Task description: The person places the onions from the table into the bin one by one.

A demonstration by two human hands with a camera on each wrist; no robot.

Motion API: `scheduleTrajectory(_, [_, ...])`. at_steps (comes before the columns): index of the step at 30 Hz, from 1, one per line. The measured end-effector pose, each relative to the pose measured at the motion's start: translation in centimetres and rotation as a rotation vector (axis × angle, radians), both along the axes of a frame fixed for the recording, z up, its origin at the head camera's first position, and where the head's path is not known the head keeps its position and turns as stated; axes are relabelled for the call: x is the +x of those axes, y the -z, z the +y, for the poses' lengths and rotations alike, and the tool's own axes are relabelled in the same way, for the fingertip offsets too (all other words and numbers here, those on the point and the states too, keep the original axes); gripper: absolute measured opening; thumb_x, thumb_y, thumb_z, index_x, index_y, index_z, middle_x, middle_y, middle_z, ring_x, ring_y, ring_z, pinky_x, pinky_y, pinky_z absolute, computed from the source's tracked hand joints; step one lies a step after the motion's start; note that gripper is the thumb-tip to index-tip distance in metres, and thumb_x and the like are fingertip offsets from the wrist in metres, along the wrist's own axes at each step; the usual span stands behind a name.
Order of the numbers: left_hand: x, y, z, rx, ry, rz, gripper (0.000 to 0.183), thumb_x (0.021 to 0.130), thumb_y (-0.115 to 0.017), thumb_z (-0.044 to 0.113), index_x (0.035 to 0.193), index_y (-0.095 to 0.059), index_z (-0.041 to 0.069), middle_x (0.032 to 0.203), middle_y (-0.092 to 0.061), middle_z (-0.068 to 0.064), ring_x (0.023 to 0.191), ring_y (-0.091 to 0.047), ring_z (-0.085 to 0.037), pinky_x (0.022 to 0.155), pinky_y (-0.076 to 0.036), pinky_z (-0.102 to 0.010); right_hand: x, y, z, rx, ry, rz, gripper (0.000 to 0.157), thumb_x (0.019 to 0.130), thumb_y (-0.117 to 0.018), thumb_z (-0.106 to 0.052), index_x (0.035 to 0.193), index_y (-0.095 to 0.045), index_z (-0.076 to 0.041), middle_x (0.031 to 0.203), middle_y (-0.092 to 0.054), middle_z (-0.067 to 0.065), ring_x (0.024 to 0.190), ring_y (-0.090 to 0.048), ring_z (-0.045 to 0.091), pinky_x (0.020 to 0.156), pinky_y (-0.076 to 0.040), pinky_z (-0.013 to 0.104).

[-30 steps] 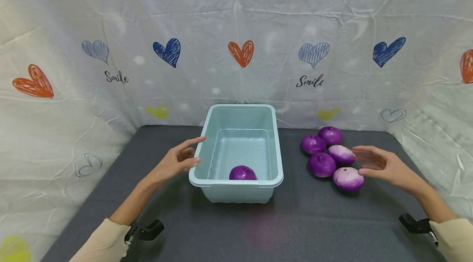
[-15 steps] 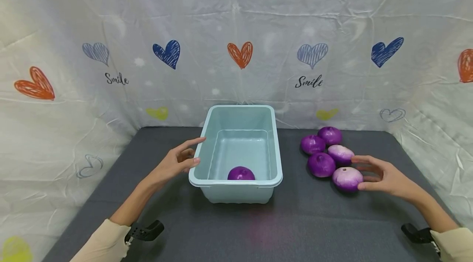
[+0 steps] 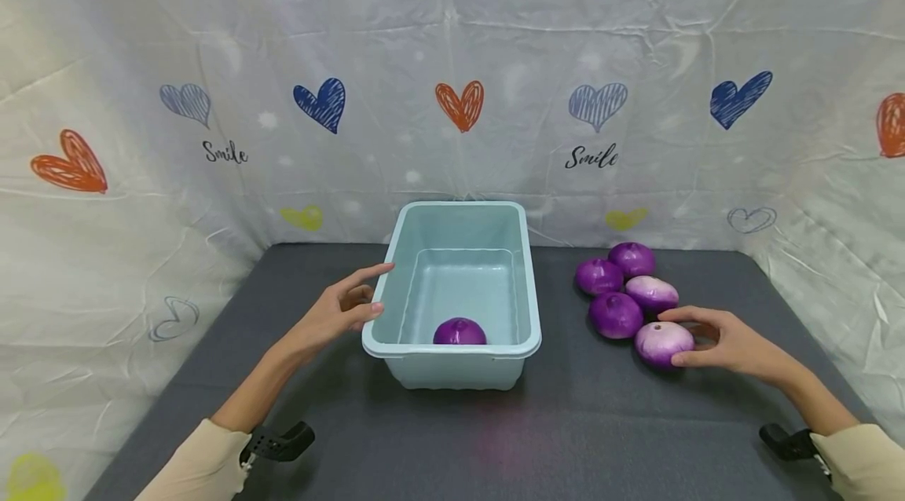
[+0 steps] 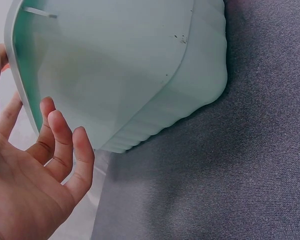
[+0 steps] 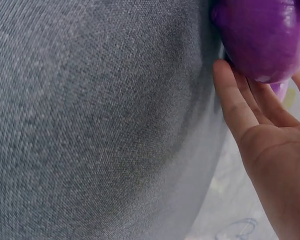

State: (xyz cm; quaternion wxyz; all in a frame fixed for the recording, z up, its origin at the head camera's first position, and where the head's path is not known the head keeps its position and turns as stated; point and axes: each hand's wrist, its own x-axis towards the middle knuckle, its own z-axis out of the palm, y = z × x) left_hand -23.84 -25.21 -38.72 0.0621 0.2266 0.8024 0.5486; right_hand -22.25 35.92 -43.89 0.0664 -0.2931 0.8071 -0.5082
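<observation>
A light-blue plastic basin stands mid-table, with one purple onion inside near its front wall. My left hand rests on the basin's left rim, thumb and index finger over the edge; in the left wrist view the other fingers hang loosely bent outside the wall. To the right sits a cluster of purple onions. My right hand holds the nearest, pale-topped onion, thumb in front and fingers behind. That onion is still down at table level. Its purple underside fills the right wrist view's upper corner.
A dark grey cloth covers the table. Behind and at both sides hangs a white curtain printed with hearts and "Smile". The other onions lie close beside the held one, to its left and back.
My right hand has moved left and slightly toward me, from beside the onions to around the nearest one, which has tilted slightly. My left hand stays on the basin rim.
</observation>
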Motion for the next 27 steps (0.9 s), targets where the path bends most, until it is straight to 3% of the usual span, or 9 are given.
scheduleTrajectory(12, [-0.1,0.1,0.0,-0.003,-0.011,0.005,0.058,0.101,-0.065,0.016,0.155,-0.045,0.022,0.099,-0.056,-0.02,0.085,-0.055,-0.024,0.074,-0.049,-0.046,-0.1,-0.2,0.0,0.0,-0.002,-0.03,0.054,0.087,-0.078,0.003,0.136,-0.055,0.009,0.134,-0.054,0.027,0.115,-0.061,0.01,0.082,-0.056,0.035])
scheduleTrajectory(27, [-0.3,0.0,0.0,-0.001,0.0,0.045,0.057,0.1,-0.067,0.015,0.153,-0.048,0.017,0.099,-0.058,-0.02,0.08,-0.056,-0.024,0.073,-0.049,-0.044,0.1,-3.3,1.2,0.012,0.05,-0.024,0.054,0.091,-0.074,0.004,0.141,-0.055,0.002,0.137,-0.058,0.009,0.121,-0.058,0.011,0.087,-0.053,0.031])
